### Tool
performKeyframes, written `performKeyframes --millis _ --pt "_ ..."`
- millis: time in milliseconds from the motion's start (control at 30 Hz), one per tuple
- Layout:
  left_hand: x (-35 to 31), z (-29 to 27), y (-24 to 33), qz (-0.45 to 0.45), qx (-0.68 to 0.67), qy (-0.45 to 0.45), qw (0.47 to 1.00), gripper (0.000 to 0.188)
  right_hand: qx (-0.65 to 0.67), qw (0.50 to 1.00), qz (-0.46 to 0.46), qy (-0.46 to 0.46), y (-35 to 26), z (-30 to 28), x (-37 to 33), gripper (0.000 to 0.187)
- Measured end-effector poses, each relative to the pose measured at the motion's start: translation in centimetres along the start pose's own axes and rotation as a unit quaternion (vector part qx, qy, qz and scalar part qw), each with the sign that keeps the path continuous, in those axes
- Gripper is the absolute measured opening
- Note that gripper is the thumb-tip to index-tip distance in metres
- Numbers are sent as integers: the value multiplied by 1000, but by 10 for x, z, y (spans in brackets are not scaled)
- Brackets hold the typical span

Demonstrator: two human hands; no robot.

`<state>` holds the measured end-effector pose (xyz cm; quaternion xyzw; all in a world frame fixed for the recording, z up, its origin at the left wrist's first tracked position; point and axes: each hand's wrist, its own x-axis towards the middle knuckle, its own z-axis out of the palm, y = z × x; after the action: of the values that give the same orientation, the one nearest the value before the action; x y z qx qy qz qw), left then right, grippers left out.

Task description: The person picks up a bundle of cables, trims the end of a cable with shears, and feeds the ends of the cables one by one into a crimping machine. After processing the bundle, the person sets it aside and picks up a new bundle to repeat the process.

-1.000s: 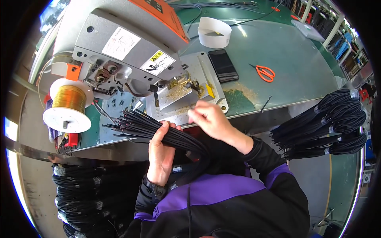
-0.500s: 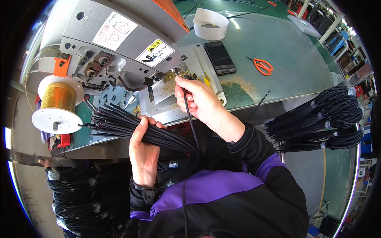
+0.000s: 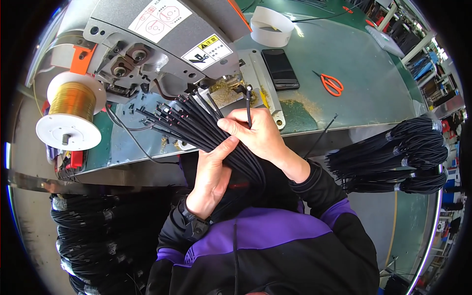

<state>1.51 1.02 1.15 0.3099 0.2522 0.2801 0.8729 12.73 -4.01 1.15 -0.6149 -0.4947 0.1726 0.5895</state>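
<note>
A bundle of black cables [image 3: 182, 123] fans out over the table's front edge, cut ends pointing up and left. My left hand [image 3: 211, 169] is closed around it, thumb on top. My right hand [image 3: 258, 130] presses thumb and fingertips against the right side of the bundle. Between its fingers a single black cable [image 3: 249, 109] stands up, with a small shiny metal piece at its tip. Just beyond is the metal base plate [image 3: 258, 73] of a grey machine [image 3: 196, 29], littered with brass-coloured scraps. The lower lengths of the bundle are lost against my dark clothes.
A spool of golden strip [image 3: 73, 101] hangs left of the machine. On the green table [image 3: 354, 64] lie a black phone [image 3: 280, 69], orange-handled snips [image 3: 330, 84] and a white ring [image 3: 270, 37]. Coiled black cable bundles hang at right [image 3: 393, 152] and lower left [image 3: 93, 236].
My right hand has drawn back from the machine toward the bundle, bringing the single cable's tip away. My left hand and the bundle have shifted right. The view has moved slightly.
</note>
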Motion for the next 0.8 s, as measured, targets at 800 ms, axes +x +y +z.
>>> performKeyframes --millis 800 --pt "-2 -16 11 -7 -19 -17 1000 17 356 906 220 65 -18 3 10 30"
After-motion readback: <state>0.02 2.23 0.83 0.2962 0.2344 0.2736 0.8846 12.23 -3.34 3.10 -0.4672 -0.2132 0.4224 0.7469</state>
